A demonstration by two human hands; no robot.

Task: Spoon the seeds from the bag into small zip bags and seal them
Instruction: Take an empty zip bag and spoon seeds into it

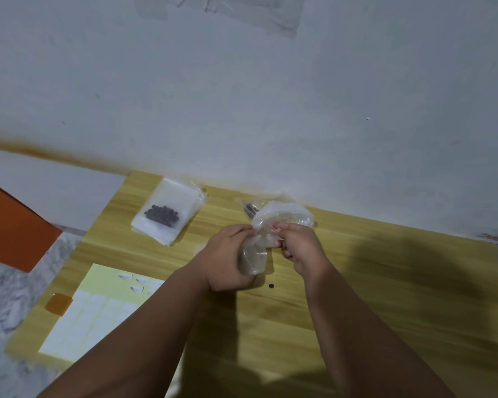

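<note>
Head view shows both hands working on the bag (253, 262) of seeds, low over the counter (357, 297) and near its far edge; I cannot tell if its bottom touches the wood. The left hand (227, 259) grasps the lower, filled part, where the pale fine seeds are collected. The fingers (282, 226) of the right hand (299, 248) pinch the crumpled film near the top. In my judgement the step is to open the mouth of the bag, before any spooning can start. To do it well, the left hand should hold the filled part low and upright, so that the seeds sit at the bottom while the right hand works the top loose. The film looks thin and soft, so a slow pull is better than a strong one, which could tear it or throw seeds out. One dark seed (271, 286) lies loose on the counter just in front of the hands, so spilling is a real risk. The small zip bags (167, 225) lie in a pile to the left, the top one with dark seeds inside. I cannot see a spoon clearly.
</note>
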